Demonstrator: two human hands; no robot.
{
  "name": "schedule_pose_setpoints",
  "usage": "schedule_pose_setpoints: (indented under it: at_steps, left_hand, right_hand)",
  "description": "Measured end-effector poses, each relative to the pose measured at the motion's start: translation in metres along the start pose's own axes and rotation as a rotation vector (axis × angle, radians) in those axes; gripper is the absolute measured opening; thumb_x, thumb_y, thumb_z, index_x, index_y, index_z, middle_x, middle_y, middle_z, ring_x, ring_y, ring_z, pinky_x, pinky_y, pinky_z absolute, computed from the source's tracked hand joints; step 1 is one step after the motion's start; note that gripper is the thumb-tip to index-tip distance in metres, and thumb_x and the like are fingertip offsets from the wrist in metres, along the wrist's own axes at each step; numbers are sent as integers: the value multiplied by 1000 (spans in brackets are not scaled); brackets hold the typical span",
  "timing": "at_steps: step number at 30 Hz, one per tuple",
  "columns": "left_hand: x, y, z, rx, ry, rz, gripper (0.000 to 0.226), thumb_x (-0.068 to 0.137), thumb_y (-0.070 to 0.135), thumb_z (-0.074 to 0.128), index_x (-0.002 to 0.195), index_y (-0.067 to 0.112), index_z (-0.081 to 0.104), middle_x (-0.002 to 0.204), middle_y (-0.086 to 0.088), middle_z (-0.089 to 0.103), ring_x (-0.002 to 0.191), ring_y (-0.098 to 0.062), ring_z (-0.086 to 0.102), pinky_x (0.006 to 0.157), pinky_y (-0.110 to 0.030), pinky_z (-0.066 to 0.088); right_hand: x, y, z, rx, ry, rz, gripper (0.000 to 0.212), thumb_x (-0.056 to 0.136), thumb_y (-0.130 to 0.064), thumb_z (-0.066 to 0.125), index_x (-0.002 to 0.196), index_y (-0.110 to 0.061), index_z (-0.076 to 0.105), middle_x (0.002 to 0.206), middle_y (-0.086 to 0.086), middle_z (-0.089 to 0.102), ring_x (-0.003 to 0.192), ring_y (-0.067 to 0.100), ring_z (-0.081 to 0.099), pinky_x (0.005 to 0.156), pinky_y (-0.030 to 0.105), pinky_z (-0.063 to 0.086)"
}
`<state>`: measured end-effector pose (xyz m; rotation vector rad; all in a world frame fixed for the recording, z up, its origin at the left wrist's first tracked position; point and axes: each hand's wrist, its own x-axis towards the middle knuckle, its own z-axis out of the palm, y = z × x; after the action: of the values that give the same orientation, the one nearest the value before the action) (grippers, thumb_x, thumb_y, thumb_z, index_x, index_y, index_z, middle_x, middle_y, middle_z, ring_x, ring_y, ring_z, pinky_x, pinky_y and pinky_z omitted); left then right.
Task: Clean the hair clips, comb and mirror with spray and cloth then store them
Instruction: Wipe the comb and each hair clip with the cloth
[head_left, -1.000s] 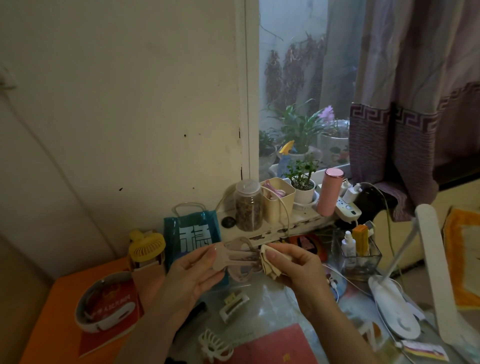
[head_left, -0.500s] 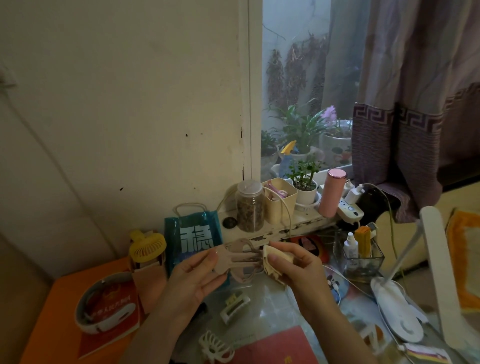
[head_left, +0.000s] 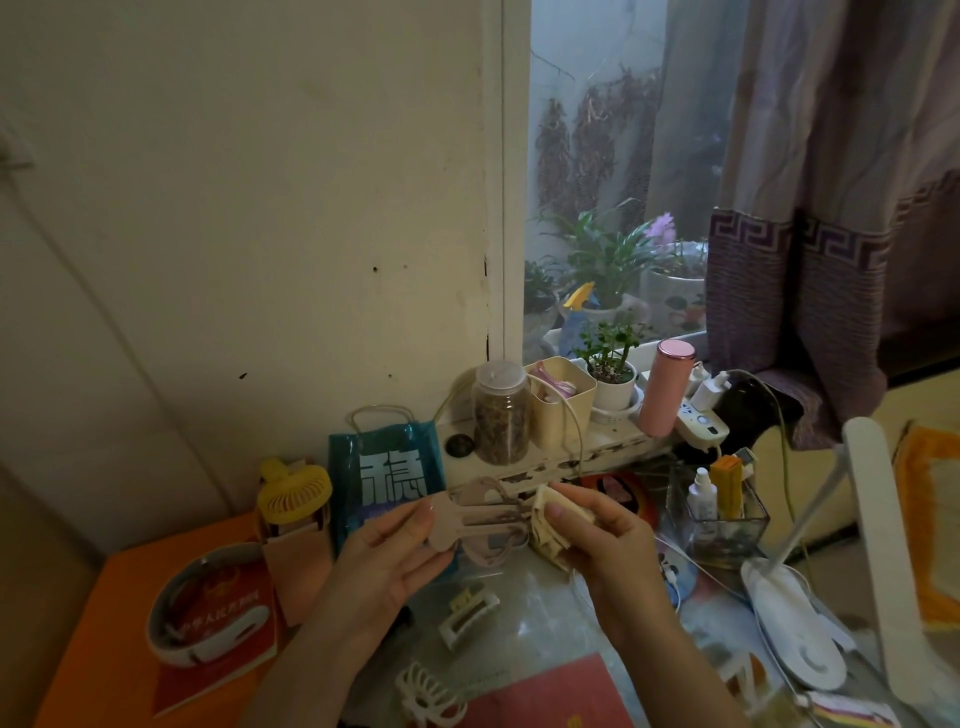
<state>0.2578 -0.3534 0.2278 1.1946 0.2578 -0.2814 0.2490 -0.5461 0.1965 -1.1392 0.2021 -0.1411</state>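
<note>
Currently, wiping step: one clip is being cleaned above the desk; this is a judgement from the pose.
Left hand (head_left: 387, 558): grasps the pink hair clip (head_left: 480, 525) by its handle end, fingers curled under it and thumb on top, so the toothed end stays exposed for wiping.
Right hand (head_left: 597, 540): pinches the folded cloth (head_left: 545, 525) between thumb and fingers, with the cloth pressed against the clip's teeth.
Clip position: held in the air between both hands, clear of the desk (head_left: 535, 618), which likely gives the cloth access to all sides.
White rectangular clip (head_left: 467, 613): lies on the desk below the hands, within reach.
White claw clip (head_left: 428, 699): lies nearer the person, beside the red booklet (head_left: 550, 696).
Small spray bottle (head_left: 701, 496): stands upright in the clear box (head_left: 719, 525), right of the hands.
Comb and mirror: cannot be identified with certainty.
</note>
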Motion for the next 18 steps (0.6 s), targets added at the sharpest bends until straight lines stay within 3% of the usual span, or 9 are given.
schedule_pose_setpoints:
  at_steps: [8, 12, 18]
  left_hand:
    - [1, -1, 2, 4, -9, 3, 15, 88, 9, 56, 98, 11, 67, 90, -7, 75, 81, -16, 72, 81, -35, 51]
    - [0, -2, 2, 12, -20, -2, 16, 86, 11, 57, 99, 11, 67, 92, -6, 75, 82, -16, 72, 80, -34, 51]
    - [-2, -1, 2, 39, -34, -6, 15, 88, 9, 56, 99, 11, 67, 93, -6, 75, 82, -17, 73, 80, -34, 52]
  right_hand:
    - [2, 0, -3, 4, 16, -7, 34, 66, -13, 71, 99, -5, 73, 96, 17, 72, 88, 29, 68, 67, 29, 57]
    - [2, 2, -7, 15, 28, -5, 34, 67, -14, 71, 99, -5, 73, 99, 19, 71, 94, 33, 67, 75, 37, 56]
    - [2, 2, -8, 40, 38, 4, 36, 67, -13, 71, 101, -3, 72, 99, 21, 71, 92, 34, 67, 73, 35, 56]
